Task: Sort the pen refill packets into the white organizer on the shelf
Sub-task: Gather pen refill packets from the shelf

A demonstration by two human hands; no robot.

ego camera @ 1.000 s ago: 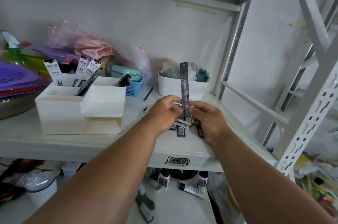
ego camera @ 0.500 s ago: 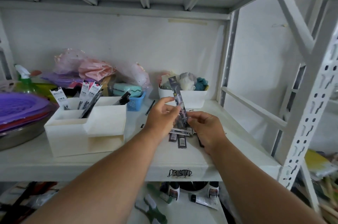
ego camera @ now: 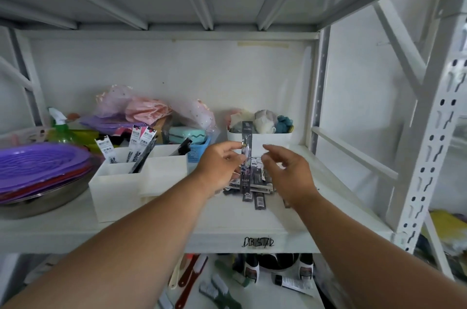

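A white metal storage shelf (ego camera: 177, 230) against a pale wall holds the work. The left hand (ego camera: 219, 167) pinches one dark pen refill packet (ego camera: 246, 154) between thumb and fingertips, holding it upright just above the shelf. The right hand (ego camera: 286, 173) hovers just beside it with fingers spread and loosely curled, holding nothing. Under both hands lies a small pile of loose refill packets (ego camera: 255, 188), flat on the shelf. To the left stands the white organizer (ego camera: 126, 183), its rear compartments already holding several packets upright. Behind the hands sits a white bin (ego camera: 273, 140) of soft items, and a blue basket (ego camera: 198, 152) stands behind the organizer.

The held packet looks light, thin and glossy, so it will likely flex and slip. A pinch near its middle, across the flat faces, should keep it straight for dropping end-first into a compartment.
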